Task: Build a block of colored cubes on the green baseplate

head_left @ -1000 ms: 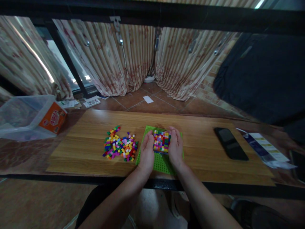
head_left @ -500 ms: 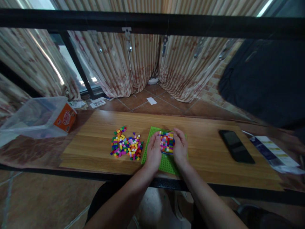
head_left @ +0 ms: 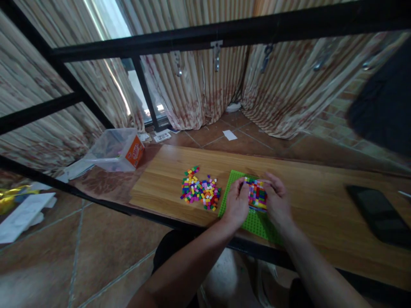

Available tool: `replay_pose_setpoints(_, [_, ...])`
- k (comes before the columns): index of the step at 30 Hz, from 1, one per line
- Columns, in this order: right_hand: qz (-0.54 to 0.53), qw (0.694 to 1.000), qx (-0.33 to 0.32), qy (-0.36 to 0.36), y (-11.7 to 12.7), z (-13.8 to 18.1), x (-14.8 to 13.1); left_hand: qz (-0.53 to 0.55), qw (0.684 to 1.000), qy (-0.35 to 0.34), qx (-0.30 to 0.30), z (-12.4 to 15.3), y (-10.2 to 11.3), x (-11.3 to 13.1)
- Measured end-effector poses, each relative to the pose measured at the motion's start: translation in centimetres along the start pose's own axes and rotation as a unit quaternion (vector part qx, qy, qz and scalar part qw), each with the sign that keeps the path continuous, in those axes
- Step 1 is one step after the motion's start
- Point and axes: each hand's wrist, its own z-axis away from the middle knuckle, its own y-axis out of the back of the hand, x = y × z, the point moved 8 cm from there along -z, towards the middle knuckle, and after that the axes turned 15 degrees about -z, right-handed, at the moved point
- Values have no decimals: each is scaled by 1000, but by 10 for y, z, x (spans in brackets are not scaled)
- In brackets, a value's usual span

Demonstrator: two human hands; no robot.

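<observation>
A multicoloured block of toy bricks (head_left: 257, 193) sits over the green studded baseplate (head_left: 257, 224), between my two hands. My left hand (head_left: 238, 201) is closed against its left side, thumb along the near top edge. On the opposite side my right hand (head_left: 278, 199) grips it, with the index finger raised at the far corner. Whether the block touches the baseplate or is held just above it, I cannot tell. A loose pile of small coloured bricks (head_left: 201, 188) lies on the wooden board to the left of the baseplate.
A clear plastic box (head_left: 112, 149) with an orange label stands at the left end of the table. The wooden board (head_left: 154, 184) carries a black phone (head_left: 379, 214) at right. A black metal bar (head_left: 205, 38) crosses above, before striped curtains.
The view has swung to the left, so everything appears shifted right and tilted. Both hands stay on the brick block over the baseplate.
</observation>
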Motion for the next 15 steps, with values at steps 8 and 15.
replay_pose_setpoints(8, [-8,1000,-3,-29,4,-2,7,-95,986,-58,121,-40,97,6])
replay_pose_setpoints(15, [50,997,42,-30,10,-6,-7,-436,881,-56,176,-75,183,-3])
